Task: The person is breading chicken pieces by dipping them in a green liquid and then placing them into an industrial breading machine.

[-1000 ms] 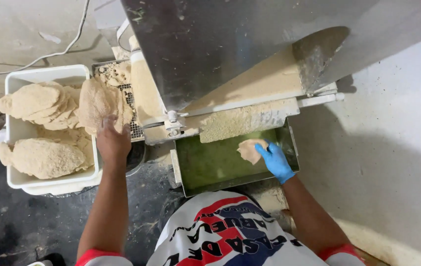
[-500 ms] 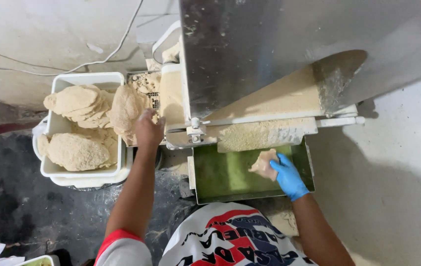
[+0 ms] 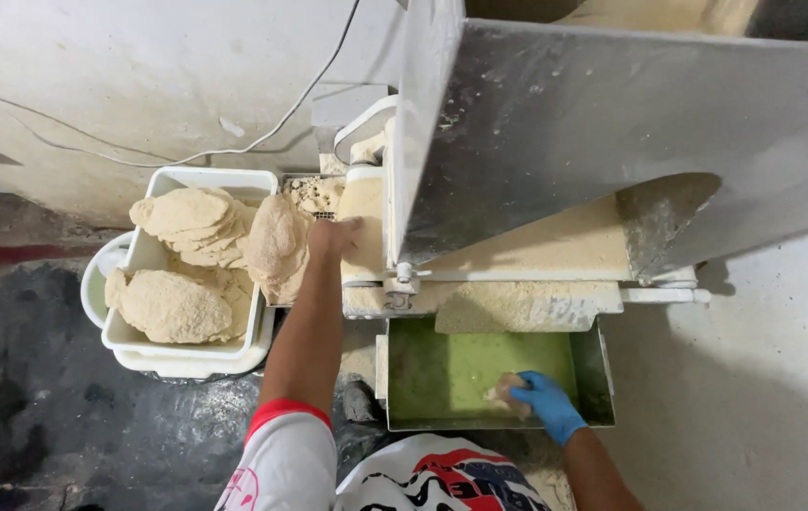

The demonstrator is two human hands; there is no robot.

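Observation:
My bare left hand (image 3: 330, 237) grips a flat breaded cutlet (image 3: 276, 248) by its edge, holding it up between the white tub (image 3: 186, 345) and the crumb-coated side of the steel breading machine (image 3: 555, 142). My right hand (image 3: 546, 405), in a blue glove, is closed on a small pale piece of raw meat (image 3: 505, 393) low in the green tray (image 3: 442, 378) under the machine's outlet. The tub holds several breaded cutlets (image 3: 172, 303) piled flat.
A white bucket (image 3: 96, 279) peeks out behind the tub's left side. Breadcrumbs cover the machine's chute (image 3: 536, 248). A cable (image 3: 262, 132) runs along the stained wall. The floor to the left is dark and wet.
The view has shifted, so the tub and machine sit further right. My right hand has drawn the meat piece down to the tray's near edge. My left hand still holds the cutlet.

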